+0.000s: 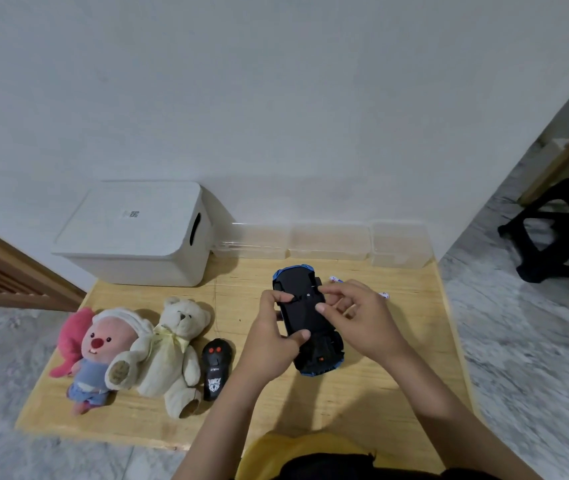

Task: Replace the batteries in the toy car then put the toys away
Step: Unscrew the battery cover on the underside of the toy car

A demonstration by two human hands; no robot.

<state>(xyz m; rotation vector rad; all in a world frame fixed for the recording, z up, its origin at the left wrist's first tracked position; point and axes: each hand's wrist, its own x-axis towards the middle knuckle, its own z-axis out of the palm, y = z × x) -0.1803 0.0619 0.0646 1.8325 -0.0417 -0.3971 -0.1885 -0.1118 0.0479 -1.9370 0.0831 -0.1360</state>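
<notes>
toy car [305, 317] | belly-up between both hands | left hand [269, 344] grips it | right hand [362, 320] grips it

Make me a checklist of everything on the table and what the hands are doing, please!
Surface: low wooden table set against a white wall.
Job's things: toy car upside down, black underside showing; remote lying flat beside the white teddy bear; pink plush on the teddy's other side; two small batteries behind the hands, partly hidden.
Clutter: white lidded box and clear tubs along the wall.
Grippers: left hand and right hand both grip the car.
Cables: nothing seen.
Surroundings: marbled floor, black stool at right.
</notes>
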